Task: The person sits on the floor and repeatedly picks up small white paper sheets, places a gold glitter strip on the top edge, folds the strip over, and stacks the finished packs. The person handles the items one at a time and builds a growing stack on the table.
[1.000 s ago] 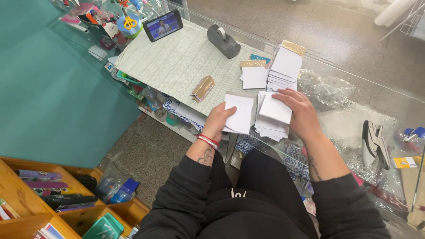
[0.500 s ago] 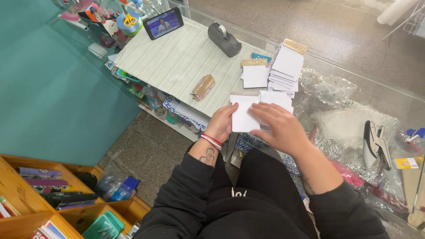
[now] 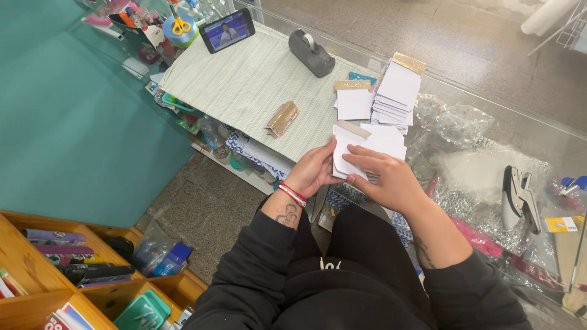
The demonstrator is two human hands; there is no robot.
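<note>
Glass makes up the bench, a display case with goods visible through its top, and a pale striped mat covers the left part of it, seemingly as a plain working surface. To the left is a teal wall, and below it wooden shelves with pens and small boxes. On the mat lie a phone propped at the far edge, a grey tape dispenser and a small gold packet; a tall stack of white envelopes sits at the right rim of the mat, fanned so that each edge shows, with a single envelope with a gold flap just beside it. A loose pile of white pieces lies nearer the person, within easy reach. Off to the right a black stapler rests on the glass, well apart from the work. The white card is held up over the near edge of the bench, between both hands: the left hand pinches its left edge, thumb on top, and the right hand lays curled fingers across its lower right corner, apparently steadying it for folding. The card looks blank, stiff and slightly creased, with one corner cut at a slant.
</note>
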